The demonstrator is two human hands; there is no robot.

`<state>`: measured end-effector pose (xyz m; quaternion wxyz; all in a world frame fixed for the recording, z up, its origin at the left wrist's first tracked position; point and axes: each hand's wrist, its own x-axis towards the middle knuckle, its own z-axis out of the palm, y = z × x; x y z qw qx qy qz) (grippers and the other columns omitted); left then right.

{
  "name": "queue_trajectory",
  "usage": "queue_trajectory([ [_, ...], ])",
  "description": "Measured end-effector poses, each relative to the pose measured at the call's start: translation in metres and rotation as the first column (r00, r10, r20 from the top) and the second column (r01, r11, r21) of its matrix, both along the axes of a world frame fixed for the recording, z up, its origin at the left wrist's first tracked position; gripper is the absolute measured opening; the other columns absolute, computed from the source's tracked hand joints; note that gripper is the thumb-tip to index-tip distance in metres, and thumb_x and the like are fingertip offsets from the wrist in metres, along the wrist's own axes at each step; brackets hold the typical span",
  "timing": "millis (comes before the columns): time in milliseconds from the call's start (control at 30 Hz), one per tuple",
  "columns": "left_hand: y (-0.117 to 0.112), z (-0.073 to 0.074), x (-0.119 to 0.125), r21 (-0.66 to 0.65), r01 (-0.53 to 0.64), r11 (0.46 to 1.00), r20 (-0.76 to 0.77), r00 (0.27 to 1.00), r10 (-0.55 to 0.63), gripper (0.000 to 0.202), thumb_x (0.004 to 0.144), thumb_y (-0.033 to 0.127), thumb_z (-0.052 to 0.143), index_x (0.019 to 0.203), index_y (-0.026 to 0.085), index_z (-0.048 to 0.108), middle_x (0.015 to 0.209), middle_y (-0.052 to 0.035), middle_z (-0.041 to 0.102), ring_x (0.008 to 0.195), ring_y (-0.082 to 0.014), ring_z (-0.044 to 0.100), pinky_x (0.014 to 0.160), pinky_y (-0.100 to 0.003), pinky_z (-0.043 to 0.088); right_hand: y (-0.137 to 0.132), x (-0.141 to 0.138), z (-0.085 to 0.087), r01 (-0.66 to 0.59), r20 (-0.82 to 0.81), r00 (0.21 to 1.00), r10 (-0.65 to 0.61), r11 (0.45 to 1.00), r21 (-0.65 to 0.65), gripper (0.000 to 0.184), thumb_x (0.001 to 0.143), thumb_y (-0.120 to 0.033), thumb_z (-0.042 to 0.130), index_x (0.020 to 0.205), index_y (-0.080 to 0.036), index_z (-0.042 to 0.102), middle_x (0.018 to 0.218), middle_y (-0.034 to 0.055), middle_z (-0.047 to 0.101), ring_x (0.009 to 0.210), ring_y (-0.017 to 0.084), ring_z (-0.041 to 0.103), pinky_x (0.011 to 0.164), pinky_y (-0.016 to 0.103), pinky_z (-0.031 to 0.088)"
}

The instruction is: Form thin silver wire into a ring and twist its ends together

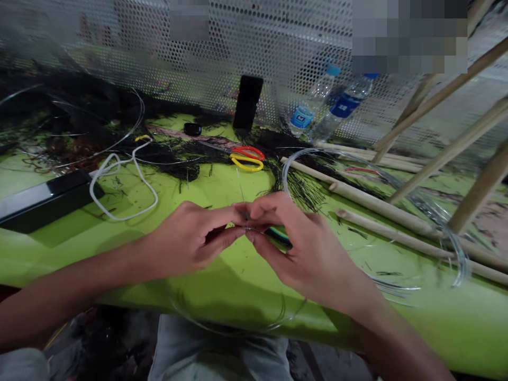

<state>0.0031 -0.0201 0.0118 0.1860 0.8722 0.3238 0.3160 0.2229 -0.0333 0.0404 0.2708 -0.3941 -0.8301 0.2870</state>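
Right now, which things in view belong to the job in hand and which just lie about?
Work in hand:
Thin strand, apparently pinched by left hand and right hand
Black-and-green item, possibly

Untouched, probably just lying about:
Scissors
Bottles
Phone
White cord
Wooden poles

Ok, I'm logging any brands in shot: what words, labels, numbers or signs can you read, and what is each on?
No text is legible.
Bottle with the light blue cap: its blue label carries a pale mark, too small to read.
Bottle with the darker blue cap: the pale marks on its dark blue label are too blurred to read.
Black phone: no readable text shows.
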Motion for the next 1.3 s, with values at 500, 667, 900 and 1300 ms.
queue_trajectory([
  [500,0.001,-0.001,-0.002,0.248,-0.047,0.968,0.014,0.999,0.045,0.009,0.103,0.024,0.060,0.101,0.021,0.068,0.063,0.0104,0.066,0.042,-0.0033,0.045,0.049,-0.020,0.031,0.018,0.003,-0.008,-0.113,-0.433,0.872,-0.228,0.767,-0.631,0.022,0.075,-0.029,0.089,0.090,-0.019,0.079,0.085,0.0003,0.073,0.075,0.011,0.064,0.068,0.023,0.051],
  [667,-0.001,-0.001,-0.002,0.225,-0.058,0.973,0.022,0.998,0.054,0.009,0.103,0.025,0.060,0.103,0.021,0.068,0.064,0.0105,0.066,0.042,-0.0032,0.045,0.050,-0.019,0.032,0.022,0.003,-0.012,-0.170,-0.508,0.822,-0.258,0.741,-0.650,0.020,0.071,-0.025,0.093,0.086,-0.020,0.080,0.082,-0.0014,0.074,0.075,0.010,0.066,0.073,0.023,0.054],
  [900,0.000,0.002,-0.003,0.195,-0.065,0.979,-0.001,0.998,0.066,0.012,0.103,0.025,0.059,0.100,0.020,0.070,0.063,0.0100,0.065,0.043,-0.0037,0.042,0.048,-0.020,0.030,0.018,0.002,-0.014,-0.047,-0.474,0.863,-0.176,0.905,-0.422,0.011,0.078,-0.022,0.088,0.087,-0.022,0.083,0.080,-0.0015,0.078,0.072,0.012,0.069,0.068,0.022,0.055],
  [1300,0.007,-0.005,-0.002,0.124,-0.171,0.978,-0.024,0.984,0.175,0.016,0.102,0.025,0.059,0.097,0.020,0.074,0.060,0.0089,0.061,0.047,-0.0043,0.046,0.050,-0.018,0.032,0.019,0.002,-0.011,0.044,-0.214,0.975,-0.058,0.997,-0.070,0.019,0.101,-0.029,0.061,0.096,-0.021,0.078,0.082,0.0027,0.077,0.073,0.016,0.070,0.067,0.027,0.055],
])
